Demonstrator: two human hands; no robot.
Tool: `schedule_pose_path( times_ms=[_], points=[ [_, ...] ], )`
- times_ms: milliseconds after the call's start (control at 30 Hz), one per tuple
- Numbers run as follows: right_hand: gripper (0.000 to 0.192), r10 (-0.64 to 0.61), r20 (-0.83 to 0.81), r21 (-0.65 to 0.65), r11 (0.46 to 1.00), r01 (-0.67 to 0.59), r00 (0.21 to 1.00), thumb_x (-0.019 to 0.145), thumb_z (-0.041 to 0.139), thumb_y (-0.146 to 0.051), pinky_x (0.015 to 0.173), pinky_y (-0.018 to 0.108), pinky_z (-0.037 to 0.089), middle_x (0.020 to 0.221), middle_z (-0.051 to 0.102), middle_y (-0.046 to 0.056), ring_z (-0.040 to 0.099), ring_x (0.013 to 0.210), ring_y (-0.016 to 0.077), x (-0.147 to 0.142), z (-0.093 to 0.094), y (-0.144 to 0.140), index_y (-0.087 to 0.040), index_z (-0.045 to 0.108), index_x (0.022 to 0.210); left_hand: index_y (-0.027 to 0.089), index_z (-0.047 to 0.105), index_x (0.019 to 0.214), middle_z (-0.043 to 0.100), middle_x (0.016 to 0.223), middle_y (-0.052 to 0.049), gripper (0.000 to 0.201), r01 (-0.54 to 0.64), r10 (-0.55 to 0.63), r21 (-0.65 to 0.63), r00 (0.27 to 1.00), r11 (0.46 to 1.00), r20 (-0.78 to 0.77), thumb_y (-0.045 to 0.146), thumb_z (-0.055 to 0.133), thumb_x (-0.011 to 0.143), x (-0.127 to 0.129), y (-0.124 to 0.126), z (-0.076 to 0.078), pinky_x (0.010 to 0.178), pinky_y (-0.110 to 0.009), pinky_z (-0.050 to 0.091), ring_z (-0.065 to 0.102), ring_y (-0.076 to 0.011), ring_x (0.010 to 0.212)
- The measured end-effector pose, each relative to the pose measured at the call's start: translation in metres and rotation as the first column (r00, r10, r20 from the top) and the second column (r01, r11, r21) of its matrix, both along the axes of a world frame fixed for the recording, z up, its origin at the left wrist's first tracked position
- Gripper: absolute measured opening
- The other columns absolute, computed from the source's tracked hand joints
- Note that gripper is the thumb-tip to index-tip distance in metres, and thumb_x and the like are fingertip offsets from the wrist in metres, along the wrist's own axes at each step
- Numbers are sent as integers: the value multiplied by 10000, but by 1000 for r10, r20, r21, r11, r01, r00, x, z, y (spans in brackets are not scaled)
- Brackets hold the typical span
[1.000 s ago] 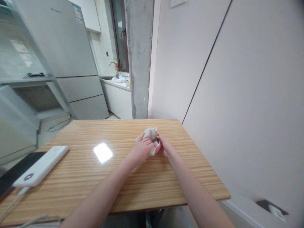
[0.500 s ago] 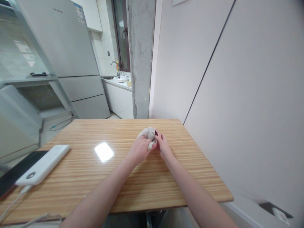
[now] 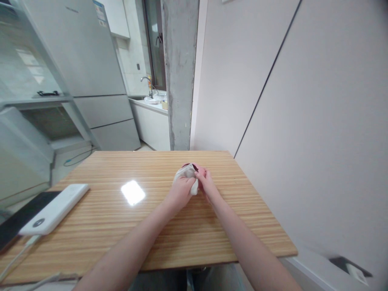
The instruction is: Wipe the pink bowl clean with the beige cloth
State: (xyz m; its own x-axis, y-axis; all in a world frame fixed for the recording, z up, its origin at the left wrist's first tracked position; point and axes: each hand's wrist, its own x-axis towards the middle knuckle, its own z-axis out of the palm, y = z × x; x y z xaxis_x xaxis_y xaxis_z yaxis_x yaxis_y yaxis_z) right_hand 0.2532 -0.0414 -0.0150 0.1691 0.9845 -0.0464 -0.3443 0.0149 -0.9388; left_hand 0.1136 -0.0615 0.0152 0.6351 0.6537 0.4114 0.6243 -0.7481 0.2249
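While both hands (image 3: 194,186) stay clasped around the cloth (image 3: 185,173), a pink object (image 3: 194,166), seemingly, now shows above.

pink object (image 3: 194,166) mostly hidden by cloth (image 3: 188,174), phone (image 3: 18,218) cut off at left edge

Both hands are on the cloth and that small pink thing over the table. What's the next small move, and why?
Probably turn the pink object a little with the right hand so the left hand can press the cloth onto a fresh patch. The cloth covers most of it and only its pink far edge shows, so that side looks unreached.
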Motion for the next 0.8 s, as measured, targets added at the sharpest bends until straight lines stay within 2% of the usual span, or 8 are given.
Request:
schedule_pose_path(
  times_ms=[100, 200, 300, 367, 467, 533, 667, 800],
  points=[
    [443, 23, -15, -50, 998, -23, 1000, 612, 714, -433, 812, 333, 484, 908, 686, 20, 619, 906, 204, 9, 7, 4, -227, 587, 983, 171, 548, 802, 644, 782, -32, 135, 152, -147, 43, 985, 987, -92, 90, 441, 811, -4, 0, 5, 853, -352, 413, 581, -179, 775],
    [372, 74, 7, 4, 997, -74, 997, 626, 695, -428, 828, 343, 476, 891, 698, 41, 618, 905, 214, 14, 8, 4, -198, 635, 912, 169, 561, 798, 647, 778, -39, 139, 199, -191, 61, 974, 978, -119, 111, 437, 825, -3, -2, 8, 847, -348, 416, 583, -176, 757],
    [380, 5, 43, 59, 998, -8, 999, 628, 699, -413, 875, 351, 456, 947, 694, 43, 606, 955, 214, 8, 3, 3, -206, 636, 941, 173, 576, 767, 648, 795, -55, 141, 128, -127, 11, 990, 992, -57, 195, 459, 844, -2, -2, 10, 802, -338, 444, 582, -186, 769],
    [417, -48, 69, 77, 996, 42, 996, 625, 711, -409, 906, 346, 439, 1006, 680, 41, 593, 993, 205, 0, -3, 3, -215, 616, 981, 177, 593, 817, 658, 868, -68, 174, 30, -29, -27, 999, 999, 37, 249, 445, 871, -2, -3, 11, 796, -339, 456, 586, -195, 820],
    [468, -48, 108, 89, 995, 38, 993, 626, 720, -416, 944, 336, 414, 1074, 652, 44, 569, 1040, 198, -10, -10, 3, -218, 589, 1029, 170, 600, 925, 659, 989, -96, 244, -155, 164, -58, 968, 986, 192, 283, 384, 912, 0, -6, 8, 847, -374, 453, 585, -217, 930],
    [476, -43, 101, 81, 996, 35, 994, 630, 720, -424, 946, 330, 413, 1088, 642, 47, 563, 1052, 198, -12, -12, 2, -217, 580, 1036, 165, 598, 937, 658, 1010, -105, 248, -191, 203, -73, 950, 979, 238, 293, 387, 913, 4, -8, 5, 882, -397, 442, 580, -229, 971],
    [446, -97, -27, 48, 994, 98, 995, 649, 703, -439, 898, 322, 448, 1059, 648, 36, 588, 1010, 193, -9, -9, 1, -232, 552, 1014, 171, 583, 960, 660, 972, -88, 162, -39, 55, -86, 980, 996, 191, 247, 509, 838, 13, -12, 3, 844, -376, 463, 593, -221, 919],
    [448, -18, -151, 13, 1000, 20, 988, 639, 716, -420, 808, 317, 488, 944, 674, 4, 626, 896, 183, -4, 1, 1, -253, 526, 1009, 175, 581, 861, 657, 863, -61, 145, 5, -3, -18, 994, 1000, 108, 139, 444, 826, 8, -9, 7, 836, -360, 448, 593, -194, 833]
  ],
)
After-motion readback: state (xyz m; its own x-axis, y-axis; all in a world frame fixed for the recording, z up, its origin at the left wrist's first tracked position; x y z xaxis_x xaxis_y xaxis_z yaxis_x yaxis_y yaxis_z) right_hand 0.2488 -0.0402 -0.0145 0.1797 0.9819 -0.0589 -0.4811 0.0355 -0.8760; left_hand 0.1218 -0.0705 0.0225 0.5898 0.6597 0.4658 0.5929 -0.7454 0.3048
